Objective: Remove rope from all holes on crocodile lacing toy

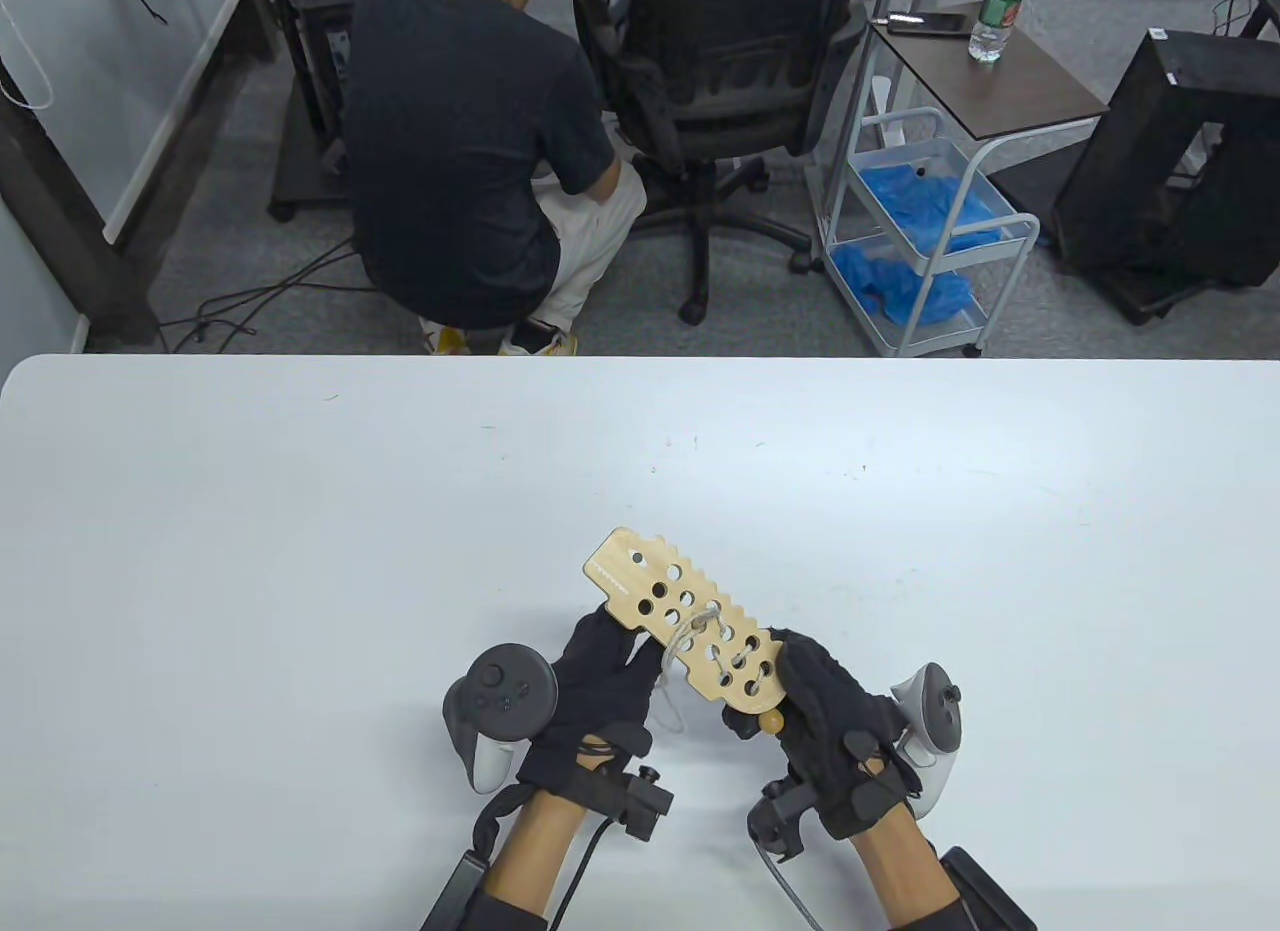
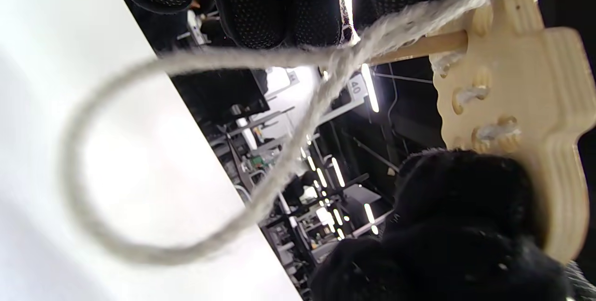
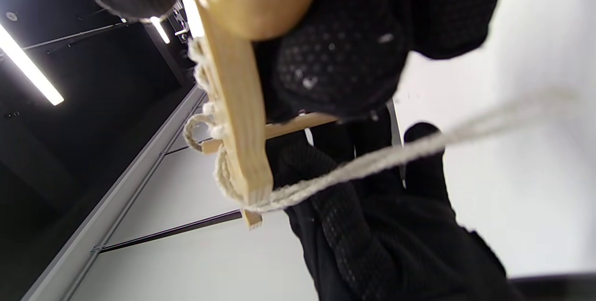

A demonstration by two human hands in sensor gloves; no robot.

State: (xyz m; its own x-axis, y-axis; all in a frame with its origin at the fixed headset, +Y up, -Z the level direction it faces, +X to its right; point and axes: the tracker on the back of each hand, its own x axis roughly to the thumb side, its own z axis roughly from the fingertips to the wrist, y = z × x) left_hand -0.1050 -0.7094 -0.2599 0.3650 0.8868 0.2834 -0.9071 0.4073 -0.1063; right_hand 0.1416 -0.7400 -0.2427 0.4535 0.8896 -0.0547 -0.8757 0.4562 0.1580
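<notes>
Above the white table [image 1: 300, 531], the right hand [image 1: 830, 716] grips the wooden crocodile lacing toy [image 1: 680, 616] by its tail end while the left hand [image 1: 600, 686] pinches the rope [image 1: 672, 661], which is out of the head-end holes but remains laced near the tail.

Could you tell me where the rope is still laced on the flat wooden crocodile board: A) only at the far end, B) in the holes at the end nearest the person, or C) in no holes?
B: the off-white rope runs through holes of the flat wooden crocodile board beside the right hand; the far holes are bare.
</notes>
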